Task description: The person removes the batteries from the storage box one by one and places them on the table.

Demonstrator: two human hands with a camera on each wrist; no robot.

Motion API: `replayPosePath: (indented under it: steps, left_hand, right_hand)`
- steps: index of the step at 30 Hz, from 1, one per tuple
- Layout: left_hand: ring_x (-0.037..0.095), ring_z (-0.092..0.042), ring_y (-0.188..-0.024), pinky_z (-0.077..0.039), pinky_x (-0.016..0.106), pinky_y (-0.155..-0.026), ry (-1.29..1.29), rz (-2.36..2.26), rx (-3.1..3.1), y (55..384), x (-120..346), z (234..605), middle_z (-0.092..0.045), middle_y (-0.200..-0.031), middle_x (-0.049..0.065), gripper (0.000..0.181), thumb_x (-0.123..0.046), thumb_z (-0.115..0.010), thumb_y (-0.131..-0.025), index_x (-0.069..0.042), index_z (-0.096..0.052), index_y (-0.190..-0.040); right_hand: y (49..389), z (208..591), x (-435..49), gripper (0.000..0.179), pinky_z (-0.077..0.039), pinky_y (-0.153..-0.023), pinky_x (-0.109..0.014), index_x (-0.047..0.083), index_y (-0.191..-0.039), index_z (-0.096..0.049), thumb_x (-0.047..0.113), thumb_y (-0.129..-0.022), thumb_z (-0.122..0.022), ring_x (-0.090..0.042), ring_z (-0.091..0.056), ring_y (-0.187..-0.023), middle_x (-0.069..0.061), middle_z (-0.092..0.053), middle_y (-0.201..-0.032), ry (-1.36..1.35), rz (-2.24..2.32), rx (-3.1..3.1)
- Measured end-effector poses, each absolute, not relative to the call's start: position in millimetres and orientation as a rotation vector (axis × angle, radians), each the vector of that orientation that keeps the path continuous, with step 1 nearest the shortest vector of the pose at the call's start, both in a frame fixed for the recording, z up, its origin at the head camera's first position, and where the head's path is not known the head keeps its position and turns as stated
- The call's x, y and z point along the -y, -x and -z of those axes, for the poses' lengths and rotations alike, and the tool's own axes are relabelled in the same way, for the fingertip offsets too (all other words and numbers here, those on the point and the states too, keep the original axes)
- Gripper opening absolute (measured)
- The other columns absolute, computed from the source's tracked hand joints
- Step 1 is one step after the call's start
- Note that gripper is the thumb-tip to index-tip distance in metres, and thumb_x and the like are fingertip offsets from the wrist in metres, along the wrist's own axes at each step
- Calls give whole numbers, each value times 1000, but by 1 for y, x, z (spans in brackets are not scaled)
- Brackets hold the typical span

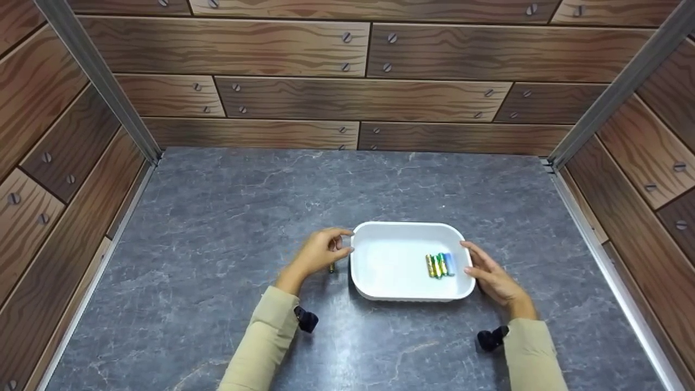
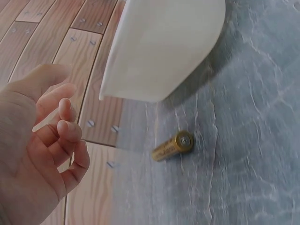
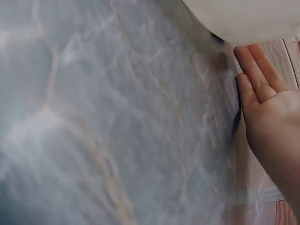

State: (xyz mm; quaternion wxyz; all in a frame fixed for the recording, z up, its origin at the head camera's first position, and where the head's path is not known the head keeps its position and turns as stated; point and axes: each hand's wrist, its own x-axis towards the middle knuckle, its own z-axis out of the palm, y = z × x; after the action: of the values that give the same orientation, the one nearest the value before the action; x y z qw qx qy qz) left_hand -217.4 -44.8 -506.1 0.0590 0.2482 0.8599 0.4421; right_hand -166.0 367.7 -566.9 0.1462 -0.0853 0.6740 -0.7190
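Note:
A white rectangular tub (image 1: pixel 391 260) with rounded corners stands between my hands in the head view. Several small batteries (image 1: pixel 438 265), gold, green and blue, lie side by side inside it towards the right. My left hand (image 1: pixel 317 252) is at the tub's left rim, thumb and forefinger spread; the left wrist view shows its other fingers loosely bent around nothing. Another gold battery (image 2: pixel 173 146) lies on the surface outside the tub, partly hidden by that hand in the head view. My right hand (image 1: pixel 494 278) touches the tub's right side with fairly straight fingers.
The grey marbled tabletop (image 1: pixel 244 201) surrounds the tub. Wood-patterned walls (image 1: pixel 304 98) enclose it at the back and both sides, with metal posts (image 1: pixel 103 81) at the corners. A small black device (image 1: pixel 307 319) is on each wrist.

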Motion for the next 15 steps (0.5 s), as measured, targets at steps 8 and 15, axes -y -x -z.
replayPosePath:
  steps: [8, 15]
  left_hand:
    - [7, -42, -64, -36, 18, -60, -792, -1319, -2594, 214, 34, 502, -62, -82, 9, 35, -21, -68, -89, -5, -65, -120]
    - [6, -41, -64, -36, 17, -62, -858, -1311, -2590, 212, 25, 502, -61, -79, 11, 33, -20, -69, -89, -6, -66, -118]
  right_hand:
    - [164, 567, -367, 59, -44, -96, -15, 5, -147, -28, -4, -93, -50, 4, -51, -121, 17, -53, -133, 208, 2078, -1976]
    - [165, 567, -363, 58, -45, -95, -17, 6, -145, -33, -7, -92, -50, 1, -54, -118, 13, -55, -131, 217, 2094, -1980]
